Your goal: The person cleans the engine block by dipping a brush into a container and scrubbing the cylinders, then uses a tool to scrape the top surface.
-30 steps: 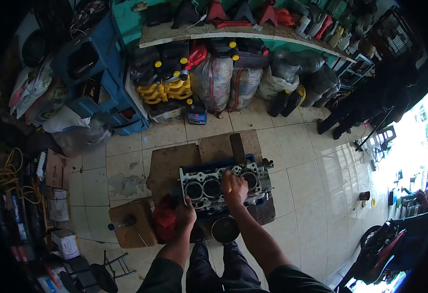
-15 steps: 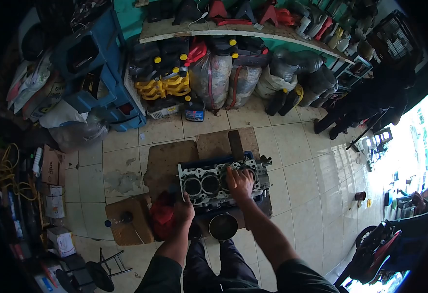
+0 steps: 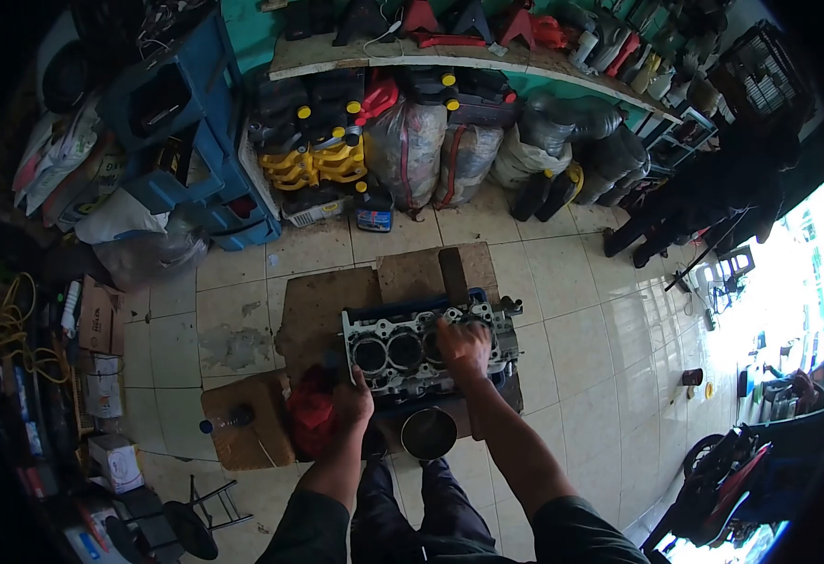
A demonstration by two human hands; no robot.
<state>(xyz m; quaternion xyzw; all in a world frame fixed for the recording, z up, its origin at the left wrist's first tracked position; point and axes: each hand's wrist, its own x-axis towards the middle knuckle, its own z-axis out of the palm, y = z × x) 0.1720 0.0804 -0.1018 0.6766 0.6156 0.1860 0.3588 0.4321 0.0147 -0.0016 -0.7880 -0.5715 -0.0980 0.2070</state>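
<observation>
A metal engine block (image 3: 388,331) with round bores lies on a blue tray (image 3: 477,297) over cardboard (image 3: 327,305). Its lower left corner is touched by my left hand (image 3: 353,397), whose thumb points up along the edge; whether the fingers grip it is hard to see. My right hand (image 3: 463,348) lies over the bores on the right side, fingers bent and close together; anything beneath them is hidden. Just below the block stands a round metal bowl (image 3: 429,433). Red cloth or plastic (image 3: 312,414) lies beside my left wrist.
A bottle (image 3: 228,420) lies on a brown board (image 3: 252,446) at the left. Blue crates (image 3: 181,122), filled sacks (image 3: 407,155) and a wooden shelf (image 3: 384,56) stand farther off. Another person (image 3: 703,188) is at the upper right. A stool (image 3: 191,528) stands lower left.
My right hand has shifted slightly over the bores, its fingers more bent. My left hand stays at the block's corner.
</observation>
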